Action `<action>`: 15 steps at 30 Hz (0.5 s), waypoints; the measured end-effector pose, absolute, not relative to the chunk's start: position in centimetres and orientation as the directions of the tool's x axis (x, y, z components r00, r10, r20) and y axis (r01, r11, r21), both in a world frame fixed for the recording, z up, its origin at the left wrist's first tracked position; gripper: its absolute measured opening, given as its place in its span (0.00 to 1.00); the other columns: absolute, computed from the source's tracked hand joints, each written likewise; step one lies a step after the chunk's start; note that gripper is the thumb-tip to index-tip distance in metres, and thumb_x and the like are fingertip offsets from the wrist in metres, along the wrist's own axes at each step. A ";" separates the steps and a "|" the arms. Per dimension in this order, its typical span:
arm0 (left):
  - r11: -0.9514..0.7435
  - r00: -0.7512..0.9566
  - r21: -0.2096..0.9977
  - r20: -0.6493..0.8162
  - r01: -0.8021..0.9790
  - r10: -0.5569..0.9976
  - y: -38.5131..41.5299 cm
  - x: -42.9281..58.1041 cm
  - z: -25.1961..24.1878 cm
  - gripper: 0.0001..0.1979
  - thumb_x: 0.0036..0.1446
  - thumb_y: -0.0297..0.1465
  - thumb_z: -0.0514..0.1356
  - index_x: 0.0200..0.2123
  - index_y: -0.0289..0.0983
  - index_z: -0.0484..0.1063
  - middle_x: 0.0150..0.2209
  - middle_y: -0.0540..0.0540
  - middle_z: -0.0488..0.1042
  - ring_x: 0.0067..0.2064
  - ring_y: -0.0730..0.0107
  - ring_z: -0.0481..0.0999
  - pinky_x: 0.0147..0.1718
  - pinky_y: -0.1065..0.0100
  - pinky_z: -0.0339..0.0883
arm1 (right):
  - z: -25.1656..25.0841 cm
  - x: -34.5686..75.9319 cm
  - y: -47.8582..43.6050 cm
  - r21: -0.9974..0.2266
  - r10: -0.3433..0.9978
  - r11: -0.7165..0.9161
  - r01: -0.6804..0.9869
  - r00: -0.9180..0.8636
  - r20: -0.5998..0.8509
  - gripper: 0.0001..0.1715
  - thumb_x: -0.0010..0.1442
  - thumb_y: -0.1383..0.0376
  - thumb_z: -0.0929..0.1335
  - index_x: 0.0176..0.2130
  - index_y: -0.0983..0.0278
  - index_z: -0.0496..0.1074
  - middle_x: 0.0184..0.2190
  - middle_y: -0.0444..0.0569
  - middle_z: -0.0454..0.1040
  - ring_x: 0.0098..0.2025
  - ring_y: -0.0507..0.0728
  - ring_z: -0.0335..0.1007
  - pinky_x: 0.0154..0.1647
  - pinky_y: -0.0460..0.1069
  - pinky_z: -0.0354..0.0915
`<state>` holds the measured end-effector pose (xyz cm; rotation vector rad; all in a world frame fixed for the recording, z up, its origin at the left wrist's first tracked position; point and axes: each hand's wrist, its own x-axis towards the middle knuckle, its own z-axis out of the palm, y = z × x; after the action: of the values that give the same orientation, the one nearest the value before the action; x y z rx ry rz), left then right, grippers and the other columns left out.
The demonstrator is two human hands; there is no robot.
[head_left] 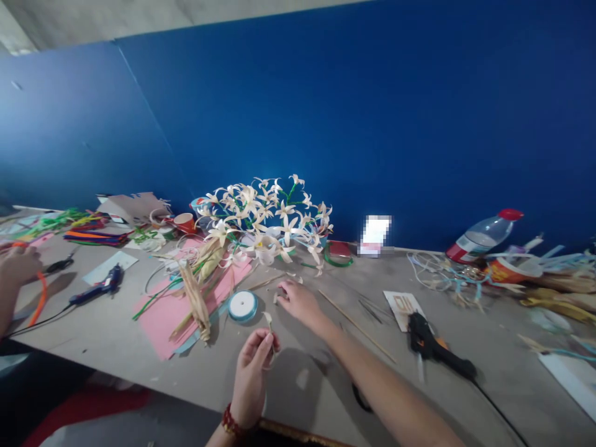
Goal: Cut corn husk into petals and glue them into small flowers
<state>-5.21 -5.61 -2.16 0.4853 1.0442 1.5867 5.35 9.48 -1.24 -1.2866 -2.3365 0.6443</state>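
Note:
My left hand (255, 363), with a red beaded bracelet at the wrist, is closed in a pinch above the near table edge. Out of its fingertips rises a small pale flower piece (268, 321) on a thin stem. Ahead and to the right, my right hand (298, 301) reaches down to the tabletop, fingers curled together around a tiny pale bit that is too small to name. A spool of blue-edged ribbon (243, 306) lies just left of it. Behind both hands stands a bunch of cream flowers (265, 211) with green stems.
Dried husks (195, 304) lie on pink paper (156, 326). A black glue gun (437, 351), a thin stick (356, 324) and a bottle (484, 236) are at right. Another person's hand (21, 270) holds an orange strip at left, near a blue glue gun (100, 288).

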 end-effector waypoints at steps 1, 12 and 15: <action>-0.002 -0.301 0.818 -0.210 -0.576 0.930 -5.5 -5.3 -2.1 0.10 0.50 0.34 0.68 0.32 0.34 0.74 0.30 0.48 0.72 0.32 0.73 0.70 0.34 0.72 0.64 | -1.3 4.7 9.8 -0.551 0.856 0.477 0.685 -0.503 0.117 0.12 0.57 0.69 0.67 0.43 0.62 0.73 0.44 0.52 0.75 0.43 0.58 0.71 0.43 0.48 0.61; 0.022 -0.210 0.834 -0.163 -0.551 0.964 -5.0 -5.0 -1.1 0.07 0.53 0.33 0.65 0.30 0.35 0.73 0.28 0.50 0.70 0.33 0.73 0.68 0.37 0.72 0.63 | -1.3 9.7 7.0 -0.511 0.875 0.438 0.739 -0.480 0.057 0.09 0.57 0.71 0.65 0.38 0.60 0.73 0.33 0.47 0.77 0.36 0.56 0.71 0.37 0.46 0.59; 0.069 -0.155 0.841 -0.178 -0.536 0.972 -4.6 -4.2 -0.9 0.08 0.53 0.34 0.65 0.30 0.35 0.73 0.28 0.49 0.70 0.33 0.73 0.68 0.37 0.72 0.63 | -1.3 12.8 5.7 -0.517 0.912 0.370 0.772 -0.408 0.044 0.08 0.57 0.70 0.65 0.35 0.61 0.74 0.31 0.47 0.77 0.34 0.57 0.71 0.35 0.47 0.59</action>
<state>-4.25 -4.63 -0.92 0.5989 0.9800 1.4664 12.75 5.73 -1.34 -1.4790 -2.3131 0.6095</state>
